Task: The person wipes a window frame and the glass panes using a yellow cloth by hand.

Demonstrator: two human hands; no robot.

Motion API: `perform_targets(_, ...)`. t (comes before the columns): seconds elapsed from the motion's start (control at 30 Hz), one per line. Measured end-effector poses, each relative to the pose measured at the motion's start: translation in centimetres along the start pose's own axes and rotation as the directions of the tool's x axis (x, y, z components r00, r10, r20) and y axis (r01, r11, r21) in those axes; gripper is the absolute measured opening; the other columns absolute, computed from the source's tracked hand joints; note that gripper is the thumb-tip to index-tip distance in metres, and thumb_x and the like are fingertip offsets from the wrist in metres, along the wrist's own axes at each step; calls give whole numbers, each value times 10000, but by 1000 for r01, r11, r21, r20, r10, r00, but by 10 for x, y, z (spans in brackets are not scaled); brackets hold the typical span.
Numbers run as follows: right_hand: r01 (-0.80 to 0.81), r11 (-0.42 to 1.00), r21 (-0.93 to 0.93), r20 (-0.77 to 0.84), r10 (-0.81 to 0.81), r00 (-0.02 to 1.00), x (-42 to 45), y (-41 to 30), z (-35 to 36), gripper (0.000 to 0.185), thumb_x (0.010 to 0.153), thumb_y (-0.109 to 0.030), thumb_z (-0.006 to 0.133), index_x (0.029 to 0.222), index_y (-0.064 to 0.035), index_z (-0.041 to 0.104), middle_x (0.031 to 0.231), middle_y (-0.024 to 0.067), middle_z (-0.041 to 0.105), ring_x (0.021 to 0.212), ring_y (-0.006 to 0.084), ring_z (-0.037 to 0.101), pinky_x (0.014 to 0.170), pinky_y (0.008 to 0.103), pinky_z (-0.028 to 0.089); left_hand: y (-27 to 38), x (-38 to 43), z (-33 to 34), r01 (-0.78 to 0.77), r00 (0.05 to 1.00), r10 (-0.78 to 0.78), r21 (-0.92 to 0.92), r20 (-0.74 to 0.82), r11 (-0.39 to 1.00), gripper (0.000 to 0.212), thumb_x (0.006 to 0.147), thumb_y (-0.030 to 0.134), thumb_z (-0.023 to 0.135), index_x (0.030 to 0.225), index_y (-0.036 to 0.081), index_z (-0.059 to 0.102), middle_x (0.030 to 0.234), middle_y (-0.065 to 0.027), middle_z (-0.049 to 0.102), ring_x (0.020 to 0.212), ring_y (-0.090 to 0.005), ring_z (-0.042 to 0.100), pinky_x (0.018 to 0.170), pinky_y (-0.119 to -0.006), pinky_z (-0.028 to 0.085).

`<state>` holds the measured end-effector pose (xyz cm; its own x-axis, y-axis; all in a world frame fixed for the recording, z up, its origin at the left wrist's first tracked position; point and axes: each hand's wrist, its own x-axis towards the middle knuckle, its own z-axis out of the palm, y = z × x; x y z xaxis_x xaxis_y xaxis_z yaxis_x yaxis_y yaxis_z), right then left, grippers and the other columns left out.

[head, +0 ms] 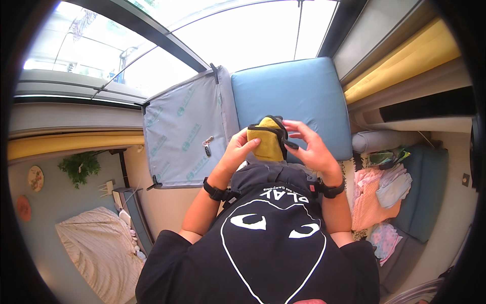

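Note:
A folded yellow cloth with black edging (267, 140) is held in front of my waist, over the near edge of a blue seat cushion (290, 91). My left hand (240, 149) grips its left side, with the thumb lying on the front. On the other side, my right hand (312, 146) has its fingertips and thumb at the black-edged border, its fingers partly spread. A dark tab or piece of edging (291, 144) sticks out by the right thumb. The cloth hides the fingers behind it.
Left of the cushion, an upturned grey seat base (178, 133) with black feet carries a key bunch (207, 148). Tall windows (250, 30) rise behind. At right, folded clothes and a pink quilted cloth (370, 201) lie by a teal sofa (423, 193). A covered bed (102, 250) stands lower left.

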<state>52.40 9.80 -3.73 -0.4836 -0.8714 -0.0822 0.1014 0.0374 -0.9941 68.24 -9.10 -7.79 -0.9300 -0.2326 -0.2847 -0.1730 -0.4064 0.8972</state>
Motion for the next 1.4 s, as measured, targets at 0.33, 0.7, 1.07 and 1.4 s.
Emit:
perform_targets(0.33, 511, 854, 95, -240, -478, 845, -59, -116, -1, 166, 888, 16, 517, 963, 9, 665, 738, 49, 641, 632, 120, 568, 644, 283, 473, -21, 6, 28, -21, 996, 23, 34, -82, 999, 337, 947, 121, 611, 1261, 7, 571, 1170, -42, 645, 1080, -112, 578, 959, -288, 448)
perform_targets(0.7, 891, 413, 191, 11, -908, 418, -65, -213, 45, 269, 797, 33, 593, 1015, -122, 580, 650, 76, 621, 502, 184, 547, 584, 350, 523, -22, 14, 37, -80, 997, 80, 21, -17, 997, 329, 961, 109, 608, 1263, -9, 554, 1176, -52, 645, 1088, -116, 583, 955, -283, 452)
perform_targets(1.07, 862, 457, -217, 76, -873, 482, -16, -205, 28, 254, 755, -11, 616, 1006, -20, 579, 705, 70, 620, 566, 218, 547, 598, 348, 507, -24, 46, 18, -73, 996, 73, -1, 53, 997, 345, 964, 81, 585, 1292, -16, 540, 1207, -57, 638, 1103, -127, 585, 969, -293, 453)
perform_targets(1.4, 491, 525, -695, 176, -538, 824, 119, -61, -34, 774, 704, -178, 809, 1403, -116, 483, 1230, 143, 586, 1035, 329, 620, 892, 430, 501, 41, 147, -6, -361, 930, 256, 519, 264, 775, 261, 895, 30, 577, 1156, 12, 588, 948, -181, 691, 877, -291, 682, 790, -373, 519)
